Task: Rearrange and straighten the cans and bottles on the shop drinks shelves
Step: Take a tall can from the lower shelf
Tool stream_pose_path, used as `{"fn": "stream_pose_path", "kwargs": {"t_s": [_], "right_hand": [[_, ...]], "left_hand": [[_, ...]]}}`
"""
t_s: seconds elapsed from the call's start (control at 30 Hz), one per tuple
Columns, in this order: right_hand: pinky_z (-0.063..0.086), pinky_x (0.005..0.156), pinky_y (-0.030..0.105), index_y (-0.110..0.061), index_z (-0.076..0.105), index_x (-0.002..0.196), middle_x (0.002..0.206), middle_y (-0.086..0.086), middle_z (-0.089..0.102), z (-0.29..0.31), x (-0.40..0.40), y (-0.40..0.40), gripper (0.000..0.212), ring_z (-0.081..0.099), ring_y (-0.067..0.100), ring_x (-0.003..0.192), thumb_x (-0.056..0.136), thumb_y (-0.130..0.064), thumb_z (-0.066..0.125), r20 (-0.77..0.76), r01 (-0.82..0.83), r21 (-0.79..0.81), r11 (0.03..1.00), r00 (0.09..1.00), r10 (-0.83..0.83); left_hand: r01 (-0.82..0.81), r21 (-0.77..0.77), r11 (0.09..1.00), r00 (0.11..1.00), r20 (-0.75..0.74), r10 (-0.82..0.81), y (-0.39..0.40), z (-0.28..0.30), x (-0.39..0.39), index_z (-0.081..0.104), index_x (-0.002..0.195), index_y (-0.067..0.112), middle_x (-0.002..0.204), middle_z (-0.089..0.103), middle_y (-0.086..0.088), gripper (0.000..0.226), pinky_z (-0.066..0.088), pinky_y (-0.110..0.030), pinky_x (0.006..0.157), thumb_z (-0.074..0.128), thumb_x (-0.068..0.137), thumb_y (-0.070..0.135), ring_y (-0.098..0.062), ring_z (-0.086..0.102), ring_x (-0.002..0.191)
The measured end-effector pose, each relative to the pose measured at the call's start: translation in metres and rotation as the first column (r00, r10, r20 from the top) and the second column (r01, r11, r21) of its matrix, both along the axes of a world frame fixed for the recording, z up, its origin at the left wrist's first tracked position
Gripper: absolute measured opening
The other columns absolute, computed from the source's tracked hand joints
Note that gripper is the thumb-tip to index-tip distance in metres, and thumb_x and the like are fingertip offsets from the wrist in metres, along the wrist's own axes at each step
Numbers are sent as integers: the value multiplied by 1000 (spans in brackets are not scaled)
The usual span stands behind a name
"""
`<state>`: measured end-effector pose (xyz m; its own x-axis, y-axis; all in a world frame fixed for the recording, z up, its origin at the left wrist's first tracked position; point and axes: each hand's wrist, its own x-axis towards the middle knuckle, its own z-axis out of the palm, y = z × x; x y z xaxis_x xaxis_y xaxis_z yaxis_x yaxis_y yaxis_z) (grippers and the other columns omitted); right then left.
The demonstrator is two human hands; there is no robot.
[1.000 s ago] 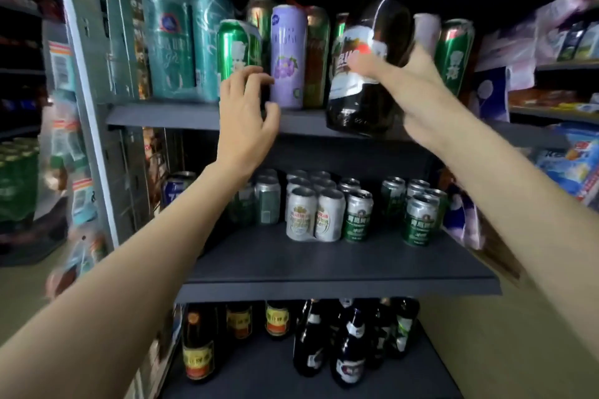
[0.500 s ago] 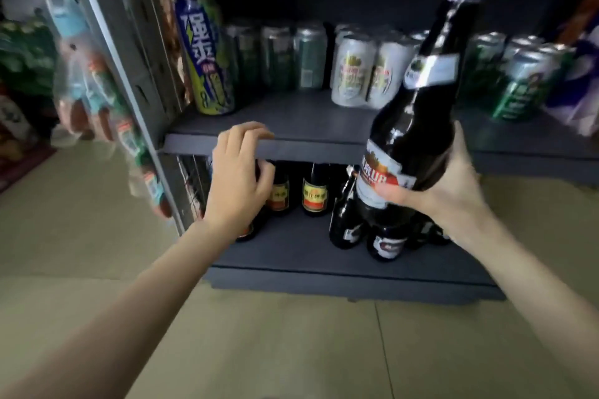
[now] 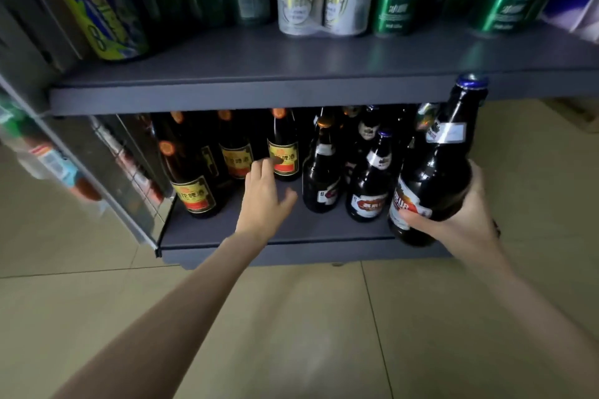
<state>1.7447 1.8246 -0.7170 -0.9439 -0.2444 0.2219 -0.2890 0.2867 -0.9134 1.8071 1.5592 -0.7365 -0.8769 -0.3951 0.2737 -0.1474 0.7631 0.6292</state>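
two shelves: cans above, bottom shelf [image 3: 291, 230] of bottles
dark bottle [image 3: 434, 178]: tilted at that shelf's right front edge, right hand [image 3: 466, 217] wrapped round it
left hand [image 3: 264, 194]: fingers spread, fingertip touching yellow-label bottle [image 3: 283, 152]
step: probably shelving the bottle
next: needs a clear gap

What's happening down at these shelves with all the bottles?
A person is tidying a shop's drinks shelves. The right hand grips a dark beer bottle, tilted, at the right front edge of the bottom shelf. The left hand reaches in with straight fingers, a fingertip at a yellow-labelled bottle. Cans stand on the shelf above.
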Motion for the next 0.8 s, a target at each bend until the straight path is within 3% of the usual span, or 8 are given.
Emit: {"fn": "stream_pose_path", "kwargs": {"t_s": [0.27, 0.43, 0.5, 0.6, 0.7, 0.8], "right_hand": [[38, 95, 24, -34, 31, 134, 117, -30, 47, -47, -1, -11, 100, 48, 1, 115, 54, -16, 90, 4, -39, 48, 998, 999, 39], [38, 87, 6, -30, 33, 134, 112, -35, 49, -61, -11, -24, 98, 47, -15, 109, 55, -16, 89, -16, -103, 43, 994, 994, 104], [38, 88, 3, -26, 33, 135, 113, -34, 50, -66, -14, -32, 99, 48, -14, 111, 55, -15, 89, -29, -115, 21, 993, 993, 116], [38, 88, 2, -24, 31, 136, 110, -36, 49, -74, -17, -43, 99, 47, -17, 109, 55, -13, 88, -41, -124, -5, 992, 991, 124], [37, 88, 3, -32, 30, 131, 111, -35, 50, -79, -18, -50, 98, 48, -16, 110, 55, -14, 89, -48, -130, -10, 991, 990, 129], [35, 87, 0, -43, 28, 123, 114, -31, 49, -82, -14, -57, 96, 46, -19, 109, 55, -15, 89, -72, -153, 10, 988, 986, 153]], "left_hand": [[-16, 300, 954, 973, 226, -55, 6, -53, -28, 16, 147, 20, 144, 31, -9, 85, 41, -49, 100, 71, 81, 22, -30, 43, 125], [-44, 505, 862, 976, 204, -70, 25, -79, -53, 12, 147, 25, 145, 36, -5, 92, 33, -41, 109, 74, 78, 19, -26, 40, 131], [-72, 503, 861, 982, 186, -27, 28, -86, -59, 16, 146, 23, 143, 40, -4, 85, 32, -33, 106, 70, 82, 16, -23, 39, 131], [-46, 450, 892, 989, 148, -24, 20, -91, -66, 22, 144, 21, 140, 46, -4, 79, 34, -35, 106, 70, 82, 14, -23, 42, 129], [43, 442, 896, 984, 134, -113, 11, -93, -70, 20, 144, 22, 136, 49, 0, 84, 38, -37, 106, 72, 79, 12, -20, 45, 127], [81, 425, 902, 980, 133, -150, 8, -94, -73, 18, 144, 22, 130, 53, 1, 87, 40, -31, 102, 74, 77, 12, -16, 48, 122]]}}
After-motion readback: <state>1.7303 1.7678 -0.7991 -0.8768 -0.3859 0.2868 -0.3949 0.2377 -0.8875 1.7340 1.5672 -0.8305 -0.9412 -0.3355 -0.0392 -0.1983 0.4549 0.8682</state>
